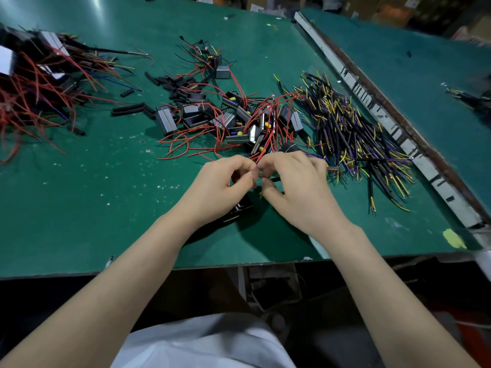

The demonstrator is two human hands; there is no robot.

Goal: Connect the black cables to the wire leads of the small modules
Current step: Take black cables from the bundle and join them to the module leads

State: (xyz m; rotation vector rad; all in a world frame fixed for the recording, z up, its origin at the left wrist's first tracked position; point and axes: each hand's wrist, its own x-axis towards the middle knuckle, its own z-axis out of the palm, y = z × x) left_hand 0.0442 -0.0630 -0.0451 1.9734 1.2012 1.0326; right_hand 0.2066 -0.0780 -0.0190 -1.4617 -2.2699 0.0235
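My left hand [221, 187] and my right hand [295, 187] meet fingertip to fingertip above the green table [79, 208]. Between them they pinch thin red wire leads [261, 155] and a short black cable [275, 179] that pokes out from my right fingers. A small black module [240, 209] lies under my left hand, partly hidden. Just beyond my hands is a heap of small modules with red leads [233, 120]. To the right spreads a pile of black cables with yellow and purple ends [350, 134].
A tangle of finished modules with red wires [34, 86] fills the far left. Black sleeve pieces [130, 108] lie scattered in the middle. A metal rail [385, 112] divides this table from another on the right. The table's front edge runs just below my wrists.
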